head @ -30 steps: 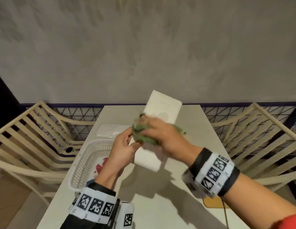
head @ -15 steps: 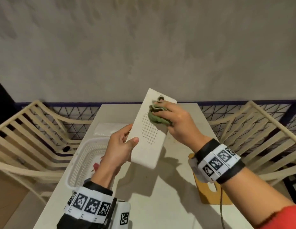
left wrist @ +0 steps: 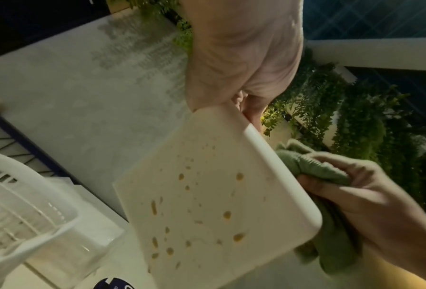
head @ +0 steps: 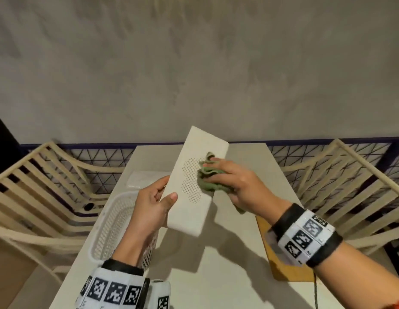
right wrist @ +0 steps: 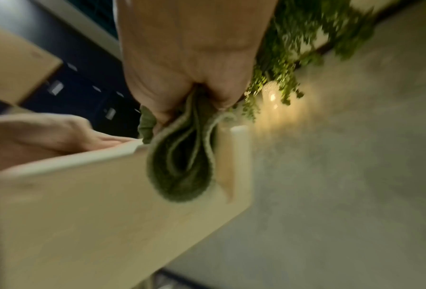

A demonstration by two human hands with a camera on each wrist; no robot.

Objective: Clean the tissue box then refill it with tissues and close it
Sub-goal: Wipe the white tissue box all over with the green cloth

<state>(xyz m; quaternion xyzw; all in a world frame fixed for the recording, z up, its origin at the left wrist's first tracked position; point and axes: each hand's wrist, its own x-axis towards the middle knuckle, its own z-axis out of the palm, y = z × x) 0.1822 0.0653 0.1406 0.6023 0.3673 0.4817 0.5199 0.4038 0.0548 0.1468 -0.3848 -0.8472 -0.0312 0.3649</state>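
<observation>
The white tissue box (head: 197, 181) is held tilted above the table, its dotted face toward me. My left hand (head: 155, 202) grips its near left edge, thumb on the face. My right hand (head: 234, 182) clutches a crumpled green cloth (head: 208, 176) and presses it against the box's right side, about halfway along. From the left wrist view the box's other face (left wrist: 207, 205) shows yellowish spots, with the cloth (left wrist: 313, 166) at its edge. The right wrist view is blurred; the cloth (right wrist: 182, 166) lies on the box (right wrist: 95, 215). A wrapped pack of tissues (head: 145, 179) lies on the table behind.
A white plastic basket (head: 115, 224) stands on the table's (head: 216, 275) left side under my left forearm. A wooden board (head: 283, 259) lies at the right edge. Cream slatted chairs (head: 38, 186) flank the table, and a grey wall stands close behind.
My right hand has slid the cloth from the box's far end back toward its middle, after an earlier stroke away from me. The left hand keeps its grip, and the box is raised slightly.
</observation>
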